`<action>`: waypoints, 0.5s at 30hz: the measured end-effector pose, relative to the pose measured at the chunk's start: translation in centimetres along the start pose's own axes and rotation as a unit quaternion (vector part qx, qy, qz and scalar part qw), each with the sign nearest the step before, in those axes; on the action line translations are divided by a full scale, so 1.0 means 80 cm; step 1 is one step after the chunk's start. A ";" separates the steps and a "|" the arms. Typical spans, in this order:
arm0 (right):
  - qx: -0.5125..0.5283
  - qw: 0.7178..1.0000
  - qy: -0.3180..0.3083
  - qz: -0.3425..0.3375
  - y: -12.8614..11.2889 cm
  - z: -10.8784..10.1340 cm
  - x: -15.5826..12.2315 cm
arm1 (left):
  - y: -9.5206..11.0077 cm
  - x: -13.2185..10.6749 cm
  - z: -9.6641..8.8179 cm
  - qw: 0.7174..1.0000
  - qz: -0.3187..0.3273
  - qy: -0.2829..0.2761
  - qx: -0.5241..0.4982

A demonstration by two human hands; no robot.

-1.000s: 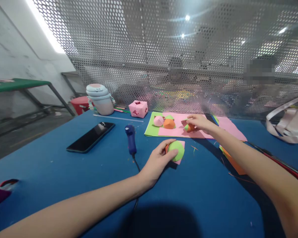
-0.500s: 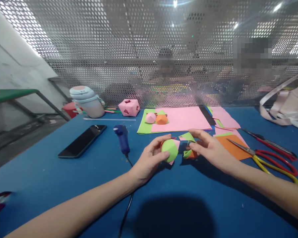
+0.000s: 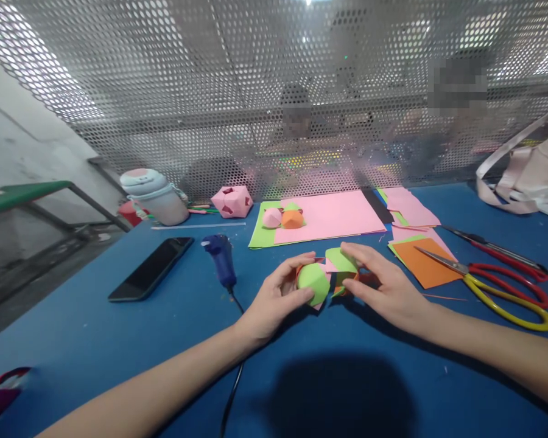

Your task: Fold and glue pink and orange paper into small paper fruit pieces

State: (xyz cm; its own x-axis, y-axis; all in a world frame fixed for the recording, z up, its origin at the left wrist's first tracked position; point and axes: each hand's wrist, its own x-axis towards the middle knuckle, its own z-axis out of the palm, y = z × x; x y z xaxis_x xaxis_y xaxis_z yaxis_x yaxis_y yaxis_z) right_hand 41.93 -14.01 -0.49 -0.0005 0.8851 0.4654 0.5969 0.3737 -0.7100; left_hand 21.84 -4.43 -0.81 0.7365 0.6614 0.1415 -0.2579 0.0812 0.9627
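My left hand [image 3: 274, 299] grips a folded paper ball [image 3: 313, 283] with a green face and pink and orange sides, just above the blue table [image 3: 119, 340]. My right hand [image 3: 383, 286] pinches a smaller folded paper piece [image 3: 342, 264], green on top and orange underneath, and holds it against the ball's right side. The two hands meet at the middle of the table.
A blue glue gun [image 3: 221, 260] with its cord lies left of my hands, a black phone [image 3: 151, 277] further left. Pink and green sheets [image 3: 329, 216] with two small paper balls [image 3: 283, 218] lie behind. Scissors [image 3: 497, 280], orange paper [image 3: 427, 264], a pink paper cube [image 3: 232, 201], a jar [image 3: 155, 196].
My right hand brought the small green and orange piece from the pink sheet to the ball. My left hand lifted the ball slightly. The view tilted down.
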 end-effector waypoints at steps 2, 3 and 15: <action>-0.036 0.999 -0.001 -0.024 0.002 0.000 0.000 | 0.000 0.000 0.002 1.000 -0.006 0.006 0.000; -0.049 0.998 0.000 -0.030 0.003 0.001 0.000 | 0.000 -0.001 0.002 1.000 -0.010 0.008 0.000; -0.105 0.991 0.008 -0.082 -0.001 -0.004 0.002 | -0.002 -0.002 0.000 1.000 -0.004 0.018 0.008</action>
State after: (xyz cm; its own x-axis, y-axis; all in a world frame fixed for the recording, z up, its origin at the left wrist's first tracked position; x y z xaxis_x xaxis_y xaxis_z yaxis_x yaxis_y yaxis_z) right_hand 42.12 -14.00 -0.23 -0.0992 0.8123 0.5748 0.7433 0.4445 -0.4999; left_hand 21.80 -4.54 -1.00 0.7152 0.6875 0.1259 -0.2421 0.0747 0.9674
